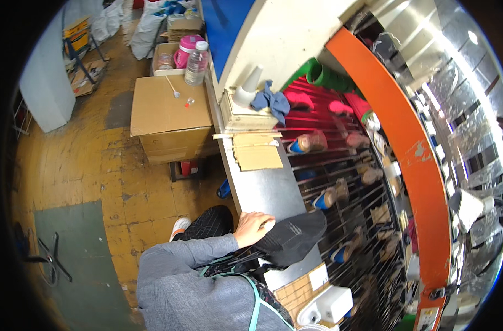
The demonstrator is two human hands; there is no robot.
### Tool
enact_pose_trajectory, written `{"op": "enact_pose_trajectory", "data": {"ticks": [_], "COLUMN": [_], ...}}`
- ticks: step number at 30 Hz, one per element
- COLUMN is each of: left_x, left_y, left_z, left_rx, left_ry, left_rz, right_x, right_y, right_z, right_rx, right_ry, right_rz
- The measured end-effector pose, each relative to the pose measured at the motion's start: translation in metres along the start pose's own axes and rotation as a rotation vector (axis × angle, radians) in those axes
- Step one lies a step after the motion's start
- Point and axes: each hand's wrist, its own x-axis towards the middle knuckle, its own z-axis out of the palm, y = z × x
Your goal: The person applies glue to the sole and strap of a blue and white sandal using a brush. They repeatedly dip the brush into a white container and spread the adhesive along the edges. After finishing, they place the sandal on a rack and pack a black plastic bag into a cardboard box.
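My left hand (pixel 252 229) is at the near edge of a narrow grey metal worktop (pixel 262 190), its fingers curled and closed. It grips the left side of a black mesh piece (pixel 295 238) that looks like a shoe upper. This piece is spread over the worktop, its rounded end toward the conveyor. My right hand is out of sight. Beyond my left hand, a flat cardboard piece (pixel 256 154) lies on the worktop with thin wooden sticks (pixel 246 135) along its far edge.
A barred conveyor (pixel 317 185) carrying several blue-and-tan shoe lasts runs along the right, beside an orange beam (pixel 397 127). A cardboard box (pixel 171 105) stands left of the worktop, with a clear bottle (pixel 197 63) behind. Close to me is a white container (pixel 334 303).
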Motion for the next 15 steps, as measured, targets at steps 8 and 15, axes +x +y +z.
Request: {"op": "enact_pose_trajectory", "data": {"ticks": [8, 15], "left_x": [0.003, 0.001], "left_y": [-0.004, -0.017], "left_z": [-0.012, -0.016], "left_rx": [-0.028, -0.102], "left_ry": [-0.146, -0.111], "left_rz": [0.022, 0.178], "right_x": [-0.128, -0.203], "right_y": [-0.091, -0.088], "right_z": [0.031, 0.139], "right_rx": [-0.057, -0.152], "right_ry": [-0.128, -0.524], "right_rz": [-0.061, -0.220]}}
